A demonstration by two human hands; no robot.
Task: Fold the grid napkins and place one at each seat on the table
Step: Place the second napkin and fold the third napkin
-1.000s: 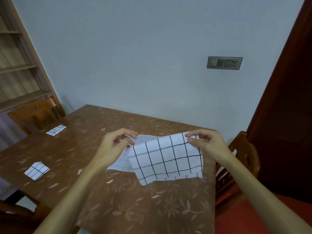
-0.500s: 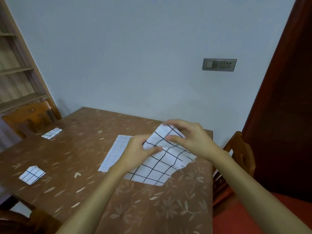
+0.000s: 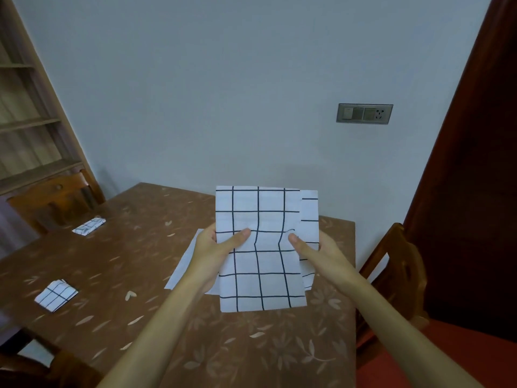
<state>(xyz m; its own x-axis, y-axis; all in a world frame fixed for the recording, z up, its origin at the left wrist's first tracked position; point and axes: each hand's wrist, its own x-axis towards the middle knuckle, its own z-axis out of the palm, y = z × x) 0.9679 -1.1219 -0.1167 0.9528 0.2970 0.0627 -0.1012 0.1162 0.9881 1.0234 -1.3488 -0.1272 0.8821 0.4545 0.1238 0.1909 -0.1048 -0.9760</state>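
Observation:
I hold a white napkin with a black grid [image 3: 263, 247] upright above the brown table [image 3: 117, 264], folded in half so one layer sticks out on the right. My left hand [image 3: 212, 250] grips its left edge and my right hand [image 3: 316, 253] its right edge, thumbs on the front. Another white napkin [image 3: 184, 264] lies flat on the table beneath, mostly hidden by my hands. Two folded grid napkins rest at seats on the left: a near folded napkin [image 3: 56, 295] and a far folded napkin [image 3: 89, 226].
A wooden chair [image 3: 53, 197] stands at the far left of the table and another chair [image 3: 397, 273] at the right edge. A shelf unit [image 3: 25, 127] fills the left wall. A dark red door [image 3: 475, 191] is on the right.
The napkin was stretched wide between my hands, then folded over against the table. Now it is lifted upright, doubled, with both hands at its sides.

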